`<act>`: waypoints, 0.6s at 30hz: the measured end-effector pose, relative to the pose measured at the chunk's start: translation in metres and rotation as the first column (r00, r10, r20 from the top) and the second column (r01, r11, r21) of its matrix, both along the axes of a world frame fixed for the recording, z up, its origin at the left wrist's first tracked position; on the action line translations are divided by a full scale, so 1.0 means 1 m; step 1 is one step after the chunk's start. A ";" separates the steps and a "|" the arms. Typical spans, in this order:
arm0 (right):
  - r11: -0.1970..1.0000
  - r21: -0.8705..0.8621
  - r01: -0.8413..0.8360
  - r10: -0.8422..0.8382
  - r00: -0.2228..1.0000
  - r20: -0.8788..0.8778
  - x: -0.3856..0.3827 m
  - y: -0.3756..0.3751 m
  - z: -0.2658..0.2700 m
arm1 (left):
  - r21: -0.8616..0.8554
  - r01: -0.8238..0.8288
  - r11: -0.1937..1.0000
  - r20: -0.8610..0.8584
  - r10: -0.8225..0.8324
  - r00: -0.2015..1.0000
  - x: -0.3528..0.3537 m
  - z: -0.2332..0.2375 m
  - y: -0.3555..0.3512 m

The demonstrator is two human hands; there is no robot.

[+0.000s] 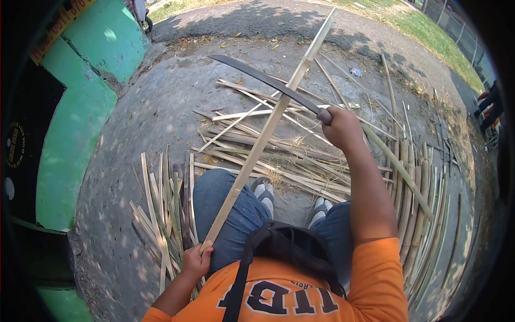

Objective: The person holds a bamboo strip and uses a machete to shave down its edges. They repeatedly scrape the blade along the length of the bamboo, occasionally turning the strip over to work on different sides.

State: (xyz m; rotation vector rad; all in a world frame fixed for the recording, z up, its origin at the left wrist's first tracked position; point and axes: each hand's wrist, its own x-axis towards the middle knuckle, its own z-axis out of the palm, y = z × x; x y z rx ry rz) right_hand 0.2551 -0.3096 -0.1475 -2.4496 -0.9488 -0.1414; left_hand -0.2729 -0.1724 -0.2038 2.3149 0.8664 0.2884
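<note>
My left hand [196, 261] is closed round the lower end of a long pale bamboo strip [251, 155], which slants up and away to the right past my left knee. In my right hand [343, 129] is the handle of a machete [244, 68], its long dark blade reaching left. The blade crosses the strip in its upper half, overlapping it in this view. Beneath both lies a loose heap of split bamboo strips [284, 153] in front of my shoes.
More split strips [166, 209] lie by my left knee. Bamboo poles [416, 214] are laid out on my right, one slanting [399, 166] toward the heap. A green wall [75, 145] stands at left. A black bag [287, 247] hangs at my front. Another person [489, 107] is at far right.
</note>
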 end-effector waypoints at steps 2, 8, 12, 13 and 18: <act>0.996 0.052 0.066 -0.063 0.997 -0.052 0.007 -0.002 -0.005 | 0.006 0.007 1.000 -0.015 -0.007 1.000 -0.001 0.002 0.001; 0.999 -0.004 -0.039 0.038 0.998 -0.046 -0.013 -0.009 0.019 | 0.007 0.003 1.000 0.007 -0.003 1.000 0.001 -0.003 -0.003; 0.993 -0.114 -0.034 0.034 0.999 -0.004 -0.025 -0.013 0.038 | 0.082 -0.003 0.997 -0.009 0.004 1.000 0.001 -0.003 -0.006; 0.990 -0.137 -0.027 0.026 1.000 -0.003 -0.023 -0.013 0.037 | 0.094 -0.012 0.995 -0.018 0.014 1.000 0.002 -0.001 -0.008; 0.988 -0.137 0.075 -0.086 0.993 -0.078 -0.012 -0.008 0.029 | 0.167 -0.010 0.986 -0.037 0.017 0.999 0.006 0.006 -0.011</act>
